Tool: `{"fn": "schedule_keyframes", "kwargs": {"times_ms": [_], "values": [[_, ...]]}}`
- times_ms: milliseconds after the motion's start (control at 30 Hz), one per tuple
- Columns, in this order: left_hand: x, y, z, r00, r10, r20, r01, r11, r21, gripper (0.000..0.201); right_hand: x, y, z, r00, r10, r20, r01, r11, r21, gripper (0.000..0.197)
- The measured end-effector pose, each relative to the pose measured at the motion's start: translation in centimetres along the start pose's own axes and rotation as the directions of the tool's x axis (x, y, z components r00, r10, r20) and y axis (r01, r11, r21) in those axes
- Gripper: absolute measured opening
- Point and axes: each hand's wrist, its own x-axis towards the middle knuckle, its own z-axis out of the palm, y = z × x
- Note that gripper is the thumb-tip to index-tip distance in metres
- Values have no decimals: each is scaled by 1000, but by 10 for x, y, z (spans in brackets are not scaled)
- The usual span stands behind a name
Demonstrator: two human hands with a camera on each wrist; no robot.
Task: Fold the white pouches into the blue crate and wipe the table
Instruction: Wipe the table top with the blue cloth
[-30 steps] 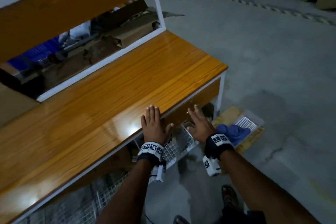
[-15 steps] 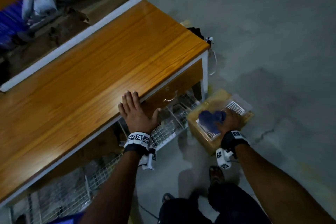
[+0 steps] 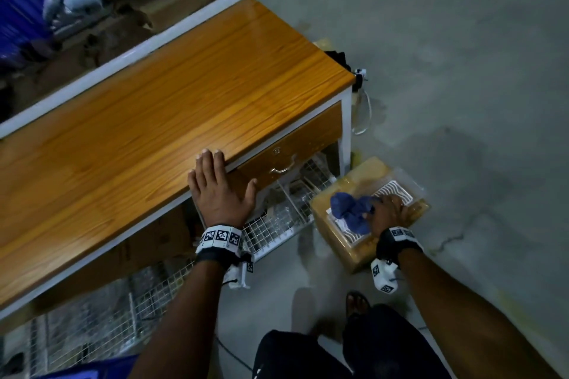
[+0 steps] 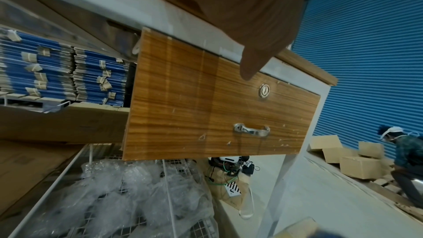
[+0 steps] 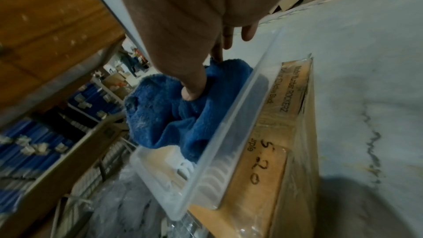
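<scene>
My left hand [image 3: 218, 191] lies flat, fingers straight, on the front edge of the glossy wooden table [image 3: 138, 138]; in the left wrist view the left hand's thumb [image 4: 251, 64] hangs over the drawer front. My right hand [image 3: 386, 212] reaches down to the floor and grips a crumpled blue cloth [image 3: 351, 212]. The cloth lies in a clear plastic tray [image 3: 397, 191] on top of a cardboard box [image 3: 354, 252]. In the right wrist view the thumb [image 5: 192, 90] presses into the blue cloth [image 5: 164, 120] inside the tray [image 5: 231, 133]. A blue crate corner [image 3: 86, 371] shows at bottom left. No white pouches are visible.
A drawer [image 3: 289, 160] with a metal handle sits under the tabletop's right end. Wire baskets [image 3: 277, 221] holding bubble wrap [image 4: 137, 196] stand under the table. Bare concrete floor lies to the right. Another person [image 4: 407, 153] crouches by cardboard boxes near a blue shutter.
My right hand left the table edge, dropped to the box on the floor and took hold of the blue cloth. The left hand stayed on the table edge. My view tilted downward.
</scene>
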Motion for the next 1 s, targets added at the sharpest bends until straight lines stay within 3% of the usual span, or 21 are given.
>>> {"fn": "schedule_keyframes", "kwargs": {"times_ms": [233, 433, 567, 633, 733, 833, 900, 1000], "values": [[3, -3, -20, 991, 18, 130, -14, 999, -28, 95, -43, -11, -77, 988, -8, -154, 59, 941, 333, 27], [7, -9, -41, 970, 48, 237, -26, 995, -96, 94, -88, -41, -161, 970, 35, -239, 137, 737, 662, 38], [6, -19, -53, 950, 34, 310, 67, 949, -307, 78, -104, -83, -200, 939, -15, -344, 282, 607, 743, 39], [7, -23, -67, 954, 44, 297, 127, 838, -531, 58, -114, -115, -216, 921, -58, -386, 356, 527, 772, 41], [5, -22, -103, 958, 41, 284, 214, 556, -803, 32, -133, -167, -229, 889, -150, -434, 454, 424, 784, 39], [9, -29, -135, 968, 43, 247, 213, 379, -901, 39, -149, -222, -232, 842, -283, -459, 536, 341, 772, 37], [16, -43, -155, 967, 12, 256, 245, 255, -936, 48, -158, -254, -229, 810, -350, -471, 578, 342, 741, 36], [25, -74, -173, 967, -13, 255, 254, 160, -954, 58, -177, -295, -226, 744, -423, -517, 661, 350, 664, 23]]}}
